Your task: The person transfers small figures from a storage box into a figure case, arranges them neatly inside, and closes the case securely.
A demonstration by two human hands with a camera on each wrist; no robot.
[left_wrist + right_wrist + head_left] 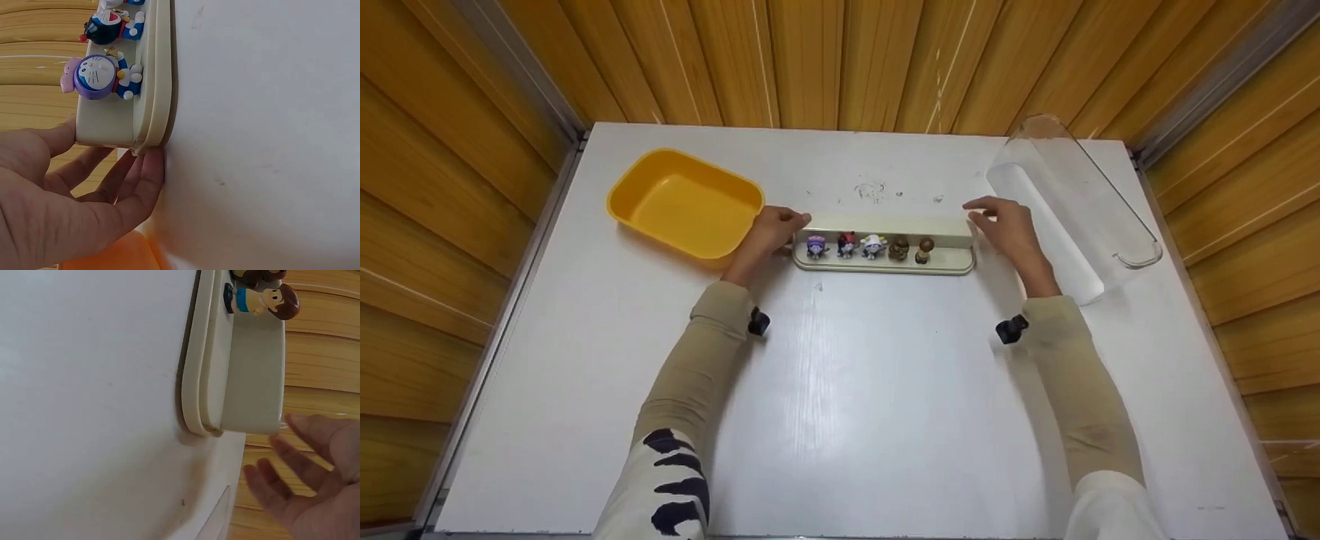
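Sleeves fill the near edge of the head view, both forearms reaching out over the white worktop toward a cream stand at its middle.

Stand: long, narrow, flat base with a raised back step. 5 small figures stand in a row on it. Judged light, stiff moulded plastic with a smooth, likely slippery finish. Figures look loose-standing, so any tilt could topple them. Best hold: the 2 short ends, kept level.

Left hand: at the stand's left end. Left wrist view shows fingers curled under the end of the base and the thumb against the back step, so it grips that end.

Right hand: beside the right end. Right wrist view shows fingers spread and relaxed, a gap between them and the stand; holding nothing, not touching.

Both wrists roughly level, palms facing inward.

Nearby: yellow tub just left of the left hand; clear cover lying on its side at the right, behind the right hand.
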